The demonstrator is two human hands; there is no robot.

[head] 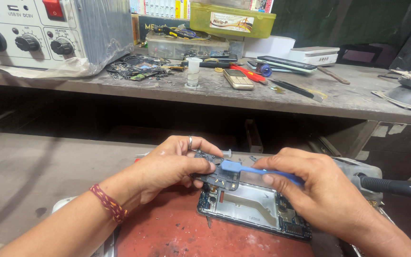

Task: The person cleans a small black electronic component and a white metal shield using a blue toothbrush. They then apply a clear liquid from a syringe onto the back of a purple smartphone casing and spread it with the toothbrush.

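My left forearm comes in from the lower left corner, a braided red band (108, 203) around the wrist. My left hand (170, 166) is curled closed, with a ring on one finger; its thumb and fingertips pinch the left edge of a small dark circuit board (217, 173) and hold it tilted just above the work.

Directly under that board, near the front edge of the surface (20, 176), an opened phone frame (253, 207) lies flat on a red mat (167, 228), its silvery inner plate facing up.

My right hand (317, 188) enters from the lower right and is also closed, gripping a blue brush (258, 170) by its handle. The brush head points left and touches the top of the circuit board, so my two hands meet over the phone frame. Beyond my right hand, a thick dark handle (396, 187) runs off towards the right edge.

Behind, a raised shelf (348, 102) spans the view. At its left end sits a grey rework station (53, 33) with black knobs; towards the middle are a small white bottle (193, 71), a gold keypad phone (238, 79) and a red-handled tool (248, 74).
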